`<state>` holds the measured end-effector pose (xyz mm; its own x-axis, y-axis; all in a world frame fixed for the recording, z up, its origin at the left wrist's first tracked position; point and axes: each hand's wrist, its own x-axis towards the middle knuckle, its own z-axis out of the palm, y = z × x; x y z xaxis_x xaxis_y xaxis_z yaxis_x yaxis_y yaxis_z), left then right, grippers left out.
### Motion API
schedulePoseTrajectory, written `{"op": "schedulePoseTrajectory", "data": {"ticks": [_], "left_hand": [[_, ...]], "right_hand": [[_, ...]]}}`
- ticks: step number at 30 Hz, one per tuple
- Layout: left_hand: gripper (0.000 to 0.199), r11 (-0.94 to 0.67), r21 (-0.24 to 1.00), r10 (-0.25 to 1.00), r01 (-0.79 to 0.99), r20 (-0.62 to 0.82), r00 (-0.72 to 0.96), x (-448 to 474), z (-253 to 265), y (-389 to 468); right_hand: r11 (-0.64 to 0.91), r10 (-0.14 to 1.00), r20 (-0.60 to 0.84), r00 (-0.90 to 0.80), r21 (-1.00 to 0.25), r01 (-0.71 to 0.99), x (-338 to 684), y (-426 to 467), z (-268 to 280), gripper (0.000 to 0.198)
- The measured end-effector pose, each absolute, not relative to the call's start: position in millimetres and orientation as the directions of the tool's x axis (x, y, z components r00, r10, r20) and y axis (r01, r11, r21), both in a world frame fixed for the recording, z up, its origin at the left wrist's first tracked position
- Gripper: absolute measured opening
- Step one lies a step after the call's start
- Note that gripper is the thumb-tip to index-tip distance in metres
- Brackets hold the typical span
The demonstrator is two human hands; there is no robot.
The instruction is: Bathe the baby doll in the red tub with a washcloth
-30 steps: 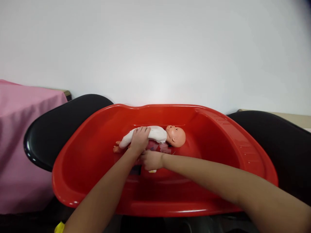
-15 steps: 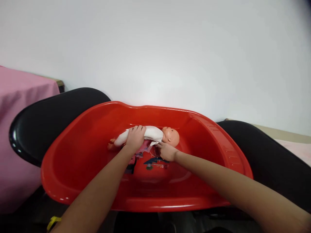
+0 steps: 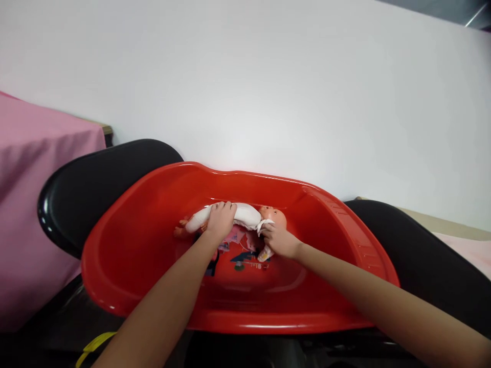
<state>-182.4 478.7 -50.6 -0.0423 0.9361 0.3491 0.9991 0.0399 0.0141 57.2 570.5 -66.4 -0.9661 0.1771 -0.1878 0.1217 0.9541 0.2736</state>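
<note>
Down in the red tub (image 3: 146, 240), left hand (image 3: 220, 222) clasps the doll (image 3: 245, 215), right hand (image 3: 276, 239) pinches a cloth (image 3: 265, 225); tugging harder could roll the doll

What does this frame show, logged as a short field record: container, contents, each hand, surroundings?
container: red plastic baby bathtub, resting on black rounded chairs
contents: small plastic baby doll in white cloth, lying on its side
left hand: fingers closed over the doll's middle
right hand: holds white cloth at the doll's neck
surroundings: white wall; pink fabric at left
</note>
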Motion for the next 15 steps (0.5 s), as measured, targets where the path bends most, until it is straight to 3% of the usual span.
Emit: {"op": "schedulePoseTrajectory", "data": {"ticks": [4, 10, 15], "left_hand": [[0.023, 0.022, 0.004, 0.933, 1.000, 0.360, -0.022, -181, -52, 481], [0.025, 0.036, 0.004, 0.940, 0.999, 0.340, -0.035, -180, -51, 482], [0.024, 0.035, 0.002, 0.933, 0.999, 0.358, -0.033, -179, -52, 482]], "right_hand": [[0.957, 0.168, -0.301, -0.939, 0.277, 0.083, 62, 568, -83, 0.024], [0.944, 0.022, -0.125, -0.992, 0.330, -0.020, 66, 573, -73, 0.025], [0.925, 0.090, -0.227, -0.970, 0.379, -0.002, 75, 579, -107, 0.012]]}}
